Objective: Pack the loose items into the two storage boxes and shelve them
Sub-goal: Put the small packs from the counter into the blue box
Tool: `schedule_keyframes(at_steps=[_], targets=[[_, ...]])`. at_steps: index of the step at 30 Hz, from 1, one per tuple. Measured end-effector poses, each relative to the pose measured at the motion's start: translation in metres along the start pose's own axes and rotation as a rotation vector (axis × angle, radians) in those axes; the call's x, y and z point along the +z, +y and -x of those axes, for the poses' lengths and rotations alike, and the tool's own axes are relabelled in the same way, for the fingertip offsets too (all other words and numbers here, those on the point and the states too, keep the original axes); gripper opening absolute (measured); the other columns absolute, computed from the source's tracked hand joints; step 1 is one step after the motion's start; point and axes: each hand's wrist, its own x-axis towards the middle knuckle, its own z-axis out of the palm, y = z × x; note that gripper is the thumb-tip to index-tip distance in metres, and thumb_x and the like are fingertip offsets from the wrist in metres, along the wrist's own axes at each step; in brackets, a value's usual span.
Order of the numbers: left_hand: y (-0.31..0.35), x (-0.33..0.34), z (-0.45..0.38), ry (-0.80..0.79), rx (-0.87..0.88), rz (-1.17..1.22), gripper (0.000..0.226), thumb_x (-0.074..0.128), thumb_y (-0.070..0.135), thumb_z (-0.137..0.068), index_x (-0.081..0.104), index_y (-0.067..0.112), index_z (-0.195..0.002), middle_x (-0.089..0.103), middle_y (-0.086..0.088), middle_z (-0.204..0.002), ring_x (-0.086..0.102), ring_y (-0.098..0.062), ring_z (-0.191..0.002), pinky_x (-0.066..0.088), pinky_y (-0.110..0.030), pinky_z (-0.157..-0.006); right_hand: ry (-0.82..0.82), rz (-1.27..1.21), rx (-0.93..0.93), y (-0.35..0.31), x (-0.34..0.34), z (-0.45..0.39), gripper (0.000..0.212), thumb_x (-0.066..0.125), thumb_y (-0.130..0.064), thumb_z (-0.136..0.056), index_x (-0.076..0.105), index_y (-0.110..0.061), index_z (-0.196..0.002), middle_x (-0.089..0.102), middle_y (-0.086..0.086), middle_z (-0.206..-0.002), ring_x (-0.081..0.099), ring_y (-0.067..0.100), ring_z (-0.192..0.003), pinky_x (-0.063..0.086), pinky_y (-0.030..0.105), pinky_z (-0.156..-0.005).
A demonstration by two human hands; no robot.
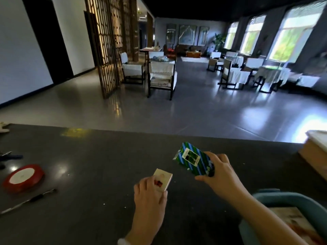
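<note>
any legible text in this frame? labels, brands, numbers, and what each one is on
Nothing can be read for certain.
Green and blue striped foil packet in the right hand: a pale label with script and small print, too blurred to read.
Small white cardboard box under the left hand: a red mark, no legible letters.
Red ribbon spool with a white centre: no print visible.

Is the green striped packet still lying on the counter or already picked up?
Picked up. The right hand holds the green striped packet in its grip, tilted, its far end raised off the dark counter.
</note>
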Motion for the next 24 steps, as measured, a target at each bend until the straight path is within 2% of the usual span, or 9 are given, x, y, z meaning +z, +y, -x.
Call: schedule_keyframes(at_steps=[4, 8, 12, 15, 18, 24], targets=[[0.073, 0.014, 0.028, 0.006, 0.024, 0.067, 0.057, 0.057, 0.043, -0.092, 0.032, 0.027, -0.140, 0.032, 0.006, -0.144, 0.026, -0.010, -0.129, 0.029, -0.025, -0.107, 0.099, 0.030, 0.049, 0.049, -0.063, 0.047, 0.084, 0.074, -0.045, -0.076, 0.028, -0.029, -0.145, 0.029, -0.012, -0.113, 0.038, 0.002, -0.099, 0.040, 0.021, -0.090], [0.137, 0.039, 0.061, -0.008, 0.081, 0.152, 0.061, 0.064, 0.044, -0.087, 0.036, 0.029, -0.138, 0.036, 0.010, -0.140, 0.027, -0.003, -0.119, 0.032, -0.025, -0.103, 0.153, 0.092, 0.187, 0.115, -0.117, 0.101, 0.083, 0.070, -0.061, -0.071, 0.034, -0.032, -0.140, 0.031, -0.014, -0.108, 0.039, 0.009, -0.110, 0.038, 0.029, -0.098], [0.181, 0.067, 0.099, -0.051, 0.229, 0.188, 0.059, 0.055, 0.055, -0.087, 0.033, 0.034, -0.137, 0.033, 0.016, -0.133, 0.020, 0.004, -0.109, 0.028, -0.023, -0.099, 0.121, 0.252, 0.294, 0.172, -0.141, 0.146, 0.092, 0.054, -0.082, -0.065, 0.033, -0.030, -0.138, 0.042, -0.010, -0.121, 0.032, 0.008, -0.104, 0.036, 0.029, -0.098], [0.200, 0.084, 0.122, -0.035, 0.285, 0.106, 0.056, 0.053, 0.057, -0.088, 0.032, 0.036, -0.136, 0.031, 0.018, -0.130, 0.019, 0.005, -0.107, 0.020, -0.019, -0.093, 0.069, 0.245, 0.320, 0.191, -0.138, 0.162, 0.084, 0.051, -0.082, -0.067, 0.036, -0.028, -0.129, 0.047, -0.009, -0.121, 0.034, 0.006, -0.101, 0.038, 0.028, -0.096], [0.208, 0.096, 0.137, -0.019, 0.293, 0.015, 0.057, 0.049, 0.059, -0.089, 0.029, 0.036, -0.137, 0.030, 0.017, -0.132, 0.016, 0.004, -0.108, 0.019, -0.022, -0.099, 0.088, 0.229, 0.306, 0.198, -0.128, 0.168, 0.074, 0.055, -0.078, -0.069, 0.039, -0.024, -0.118, 0.050, -0.007, -0.115, 0.041, 0.009, -0.104, 0.041, 0.027, -0.093], [0.205, 0.112, 0.151, 0.009, 0.266, -0.045, 0.054, 0.047, 0.057, -0.090, 0.032, 0.033, -0.135, 0.034, 0.013, -0.132, 0.027, -0.006, -0.118, 0.019, -0.030, -0.105, 0.104, 0.445, 0.180, 0.202, -0.113, 0.160, 0.074, 0.047, -0.078, -0.076, 0.042, -0.020, -0.122, 0.054, -0.002, -0.120, 0.048, 0.013, -0.108, 0.040, 0.027, -0.095]])
